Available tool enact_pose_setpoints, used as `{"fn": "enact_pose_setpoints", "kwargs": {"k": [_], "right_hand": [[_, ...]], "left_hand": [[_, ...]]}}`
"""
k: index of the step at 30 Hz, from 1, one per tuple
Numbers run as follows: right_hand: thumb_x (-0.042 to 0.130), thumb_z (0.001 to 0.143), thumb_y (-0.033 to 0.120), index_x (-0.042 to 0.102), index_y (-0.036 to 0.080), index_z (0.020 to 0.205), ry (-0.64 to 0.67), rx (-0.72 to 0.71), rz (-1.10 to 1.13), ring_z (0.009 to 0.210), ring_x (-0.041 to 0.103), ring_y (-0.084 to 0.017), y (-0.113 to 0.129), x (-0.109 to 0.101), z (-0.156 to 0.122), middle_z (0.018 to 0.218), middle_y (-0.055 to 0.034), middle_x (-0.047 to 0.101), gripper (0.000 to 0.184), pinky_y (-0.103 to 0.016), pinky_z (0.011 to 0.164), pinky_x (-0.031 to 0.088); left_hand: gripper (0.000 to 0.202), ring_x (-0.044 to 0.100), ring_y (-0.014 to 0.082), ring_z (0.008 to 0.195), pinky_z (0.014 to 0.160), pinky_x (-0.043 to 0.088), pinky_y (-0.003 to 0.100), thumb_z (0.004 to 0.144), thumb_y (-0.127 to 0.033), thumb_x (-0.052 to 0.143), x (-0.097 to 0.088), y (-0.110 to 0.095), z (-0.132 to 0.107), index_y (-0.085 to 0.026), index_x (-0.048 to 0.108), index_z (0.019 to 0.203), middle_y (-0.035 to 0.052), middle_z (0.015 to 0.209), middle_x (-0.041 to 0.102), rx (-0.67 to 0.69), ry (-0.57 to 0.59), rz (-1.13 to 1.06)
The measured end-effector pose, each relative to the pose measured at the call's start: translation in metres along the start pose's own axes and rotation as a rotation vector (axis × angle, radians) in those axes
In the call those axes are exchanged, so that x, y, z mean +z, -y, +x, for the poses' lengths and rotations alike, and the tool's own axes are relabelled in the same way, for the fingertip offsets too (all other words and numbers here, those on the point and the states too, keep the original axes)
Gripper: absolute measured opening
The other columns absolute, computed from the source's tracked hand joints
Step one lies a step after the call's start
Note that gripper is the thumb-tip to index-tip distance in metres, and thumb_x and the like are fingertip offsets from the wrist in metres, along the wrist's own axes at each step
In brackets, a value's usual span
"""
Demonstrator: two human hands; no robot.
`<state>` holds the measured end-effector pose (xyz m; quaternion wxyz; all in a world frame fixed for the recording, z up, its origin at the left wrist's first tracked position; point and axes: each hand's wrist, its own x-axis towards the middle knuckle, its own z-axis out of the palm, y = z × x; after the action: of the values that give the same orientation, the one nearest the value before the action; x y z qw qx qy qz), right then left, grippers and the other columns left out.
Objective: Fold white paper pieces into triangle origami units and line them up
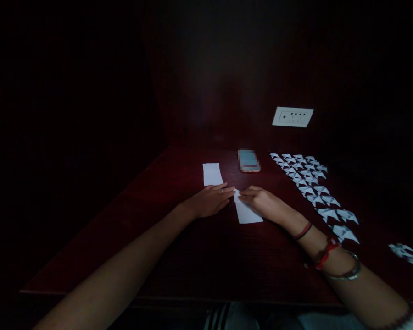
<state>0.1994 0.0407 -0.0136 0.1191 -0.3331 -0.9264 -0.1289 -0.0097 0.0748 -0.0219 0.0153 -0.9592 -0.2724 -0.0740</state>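
A white sheet of paper point(249, 214) lies on the dark red table, with a narrower part at its far end between my hands. My left hand point(211, 200) lies flat with fingers stretched to the right, its fingertips at that narrow end. From the other side, my right hand point(258, 198) rests on the paper's right edge, fingers pointing left and pressed down on it. Another white piece of paper point(212, 174) lies just beyond my left hand, partly covered by its fingers.
At the back of the table point(179, 256) lies a phone point(248, 161), its screen pixelated. Rows of folded white paper pieces point(306, 178) run down the right side. More folded paper point(406, 253) sits at the far right. A socket plate point(292, 117) is on the wall.
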Motion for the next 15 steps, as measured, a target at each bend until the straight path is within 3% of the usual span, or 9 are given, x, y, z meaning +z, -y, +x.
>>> {"fn": "enact_pose_setpoints", "kwargs": {"k": [15], "right_hand": [[0.041, 0.080, 0.015, 0.059, 0.014, 0.096, 0.007, 0.031, 0.003, 0.089, 0.050, -0.017, 0.0002, 0.0000, 0.0004, 0.097, -0.0084, 0.058, 0.024, -0.030, 0.079, 0.042]], "left_hand": [[0.041, 0.016, 0.0205, 0.122, 0.093, 0.022, 0.038, 0.087, -0.027, 0.024, 0.0007, 0.0004, 0.0001, -0.024, 0.019, 0.128, 0.0005, 0.133, 0.023, -0.001, 0.015, -0.013]]}}
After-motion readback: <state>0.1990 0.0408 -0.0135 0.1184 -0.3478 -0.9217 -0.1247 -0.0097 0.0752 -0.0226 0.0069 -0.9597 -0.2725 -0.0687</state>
